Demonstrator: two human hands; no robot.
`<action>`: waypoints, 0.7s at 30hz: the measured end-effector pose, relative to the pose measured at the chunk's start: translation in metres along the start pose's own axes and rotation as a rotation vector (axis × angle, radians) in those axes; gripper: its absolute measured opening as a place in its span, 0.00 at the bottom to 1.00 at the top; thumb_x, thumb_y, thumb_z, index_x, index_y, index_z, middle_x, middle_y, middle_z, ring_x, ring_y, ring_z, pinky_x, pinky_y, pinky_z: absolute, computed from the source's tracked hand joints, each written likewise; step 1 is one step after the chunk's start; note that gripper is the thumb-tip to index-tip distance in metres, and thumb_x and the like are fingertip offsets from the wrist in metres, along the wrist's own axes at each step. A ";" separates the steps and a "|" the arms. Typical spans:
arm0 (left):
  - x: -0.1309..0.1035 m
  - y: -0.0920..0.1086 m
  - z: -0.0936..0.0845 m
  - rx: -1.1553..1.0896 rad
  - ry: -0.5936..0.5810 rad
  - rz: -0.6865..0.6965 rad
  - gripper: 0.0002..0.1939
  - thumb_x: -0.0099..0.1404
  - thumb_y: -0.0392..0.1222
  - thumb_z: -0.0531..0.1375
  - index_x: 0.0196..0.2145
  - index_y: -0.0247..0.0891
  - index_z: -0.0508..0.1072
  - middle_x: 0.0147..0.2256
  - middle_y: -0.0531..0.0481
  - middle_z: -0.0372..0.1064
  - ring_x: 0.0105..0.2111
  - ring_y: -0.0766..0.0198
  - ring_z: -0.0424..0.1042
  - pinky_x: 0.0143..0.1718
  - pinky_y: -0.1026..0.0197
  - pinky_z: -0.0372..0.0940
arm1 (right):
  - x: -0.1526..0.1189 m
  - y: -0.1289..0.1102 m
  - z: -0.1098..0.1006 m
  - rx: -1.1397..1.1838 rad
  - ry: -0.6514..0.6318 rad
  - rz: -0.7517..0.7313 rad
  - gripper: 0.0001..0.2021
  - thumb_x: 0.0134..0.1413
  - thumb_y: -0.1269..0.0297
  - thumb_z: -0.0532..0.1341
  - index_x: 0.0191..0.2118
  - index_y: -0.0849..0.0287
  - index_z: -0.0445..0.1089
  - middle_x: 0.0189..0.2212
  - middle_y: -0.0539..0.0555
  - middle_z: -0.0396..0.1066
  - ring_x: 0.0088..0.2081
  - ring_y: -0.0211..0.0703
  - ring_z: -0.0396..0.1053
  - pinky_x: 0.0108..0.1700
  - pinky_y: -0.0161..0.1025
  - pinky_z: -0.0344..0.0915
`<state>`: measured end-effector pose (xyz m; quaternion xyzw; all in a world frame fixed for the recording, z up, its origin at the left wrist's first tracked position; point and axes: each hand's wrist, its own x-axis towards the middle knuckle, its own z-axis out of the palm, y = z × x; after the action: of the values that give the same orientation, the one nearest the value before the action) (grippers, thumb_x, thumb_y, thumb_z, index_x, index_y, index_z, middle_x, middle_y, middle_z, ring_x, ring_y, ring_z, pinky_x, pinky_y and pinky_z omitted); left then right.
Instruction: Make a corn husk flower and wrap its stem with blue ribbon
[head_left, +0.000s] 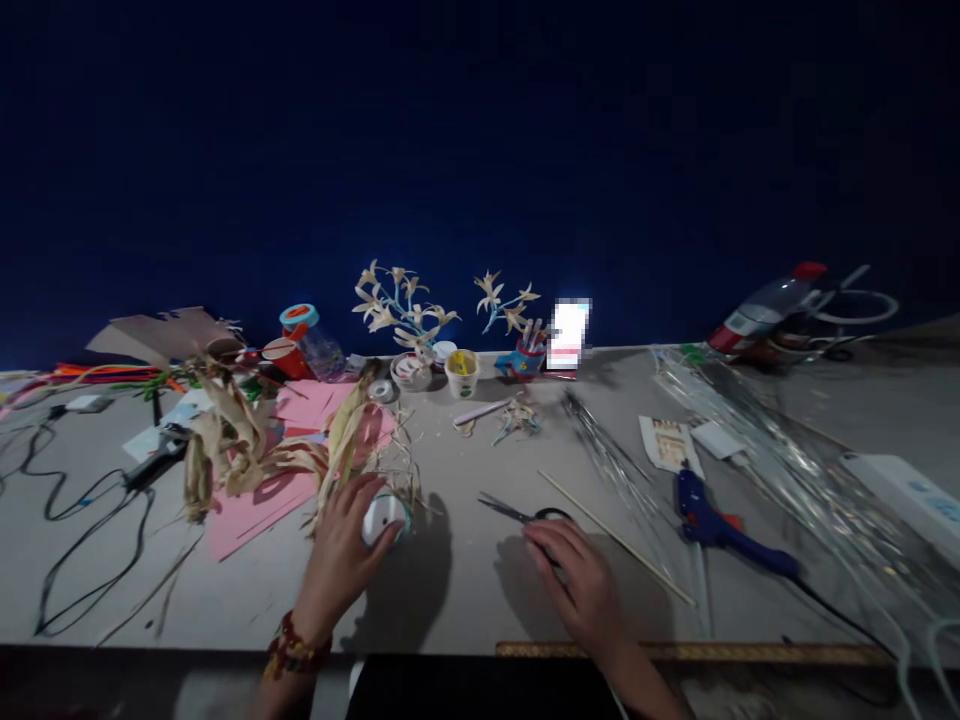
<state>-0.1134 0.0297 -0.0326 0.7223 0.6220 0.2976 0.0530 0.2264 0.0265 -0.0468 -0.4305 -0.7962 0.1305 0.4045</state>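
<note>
My left hand [347, 540] is closed around a round white spool [384, 520] with a small dark hole in its middle and a pale bluish edge. To the right, my right hand [574, 575] has its fingers on the handles of black scissors [510, 508], whose blades point left and stand slightly apart near the tabletop. Dried corn husks [232, 430] lie left of the spool over pink paper sheets [262, 510]. Pale husk flowers on blue stems [405, 305] stand in a white cup behind the hands.
A thin stick [615, 535] and metal wires [615, 450] lie right of the scissors. Farther right is a blue glue gun [720, 530] with a cord. A ruler [720, 653] lies along the front edge. At the back are a yellow-filled cup [462, 375] and a lit phone [568, 335].
</note>
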 end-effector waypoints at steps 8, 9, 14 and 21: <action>-0.010 0.001 0.017 0.085 -0.131 0.141 0.29 0.66 0.41 0.63 0.62 0.42 0.61 0.54 0.39 0.70 0.55 0.45 0.70 0.55 0.41 0.67 | 0.014 0.005 0.004 -0.108 -0.131 0.046 0.13 0.65 0.67 0.58 0.53 0.57 0.71 0.48 0.60 0.75 0.50 0.53 0.72 0.51 0.52 0.71; -0.010 0.003 0.018 0.073 -0.138 0.146 0.28 0.66 0.40 0.63 0.62 0.42 0.62 0.54 0.39 0.71 0.54 0.45 0.70 0.55 0.42 0.67 | 0.014 0.007 0.006 -0.125 -0.157 0.041 0.13 0.64 0.68 0.59 0.52 0.57 0.72 0.48 0.60 0.75 0.50 0.53 0.72 0.52 0.53 0.71; -0.008 0.016 0.025 0.025 -0.143 0.150 0.26 0.66 0.39 0.63 0.60 0.42 0.65 0.54 0.39 0.71 0.54 0.46 0.71 0.54 0.43 0.68 | 0.012 0.012 0.015 -0.178 -0.221 0.033 0.11 0.61 0.70 0.59 0.48 0.56 0.74 0.47 0.59 0.76 0.50 0.53 0.72 0.51 0.53 0.71; -0.005 0.021 0.028 -0.012 -0.034 0.123 0.19 0.66 0.41 0.63 0.54 0.43 0.70 0.54 0.40 0.71 0.54 0.47 0.71 0.53 0.43 0.69 | 0.007 0.013 0.017 -0.190 -0.188 0.006 0.12 0.64 0.68 0.57 0.49 0.56 0.74 0.47 0.59 0.77 0.49 0.53 0.73 0.52 0.53 0.71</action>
<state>-0.0815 0.0288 -0.0477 0.7637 0.5739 0.2915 0.0496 0.2184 0.0424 -0.0611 -0.4551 -0.8381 0.0952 0.2853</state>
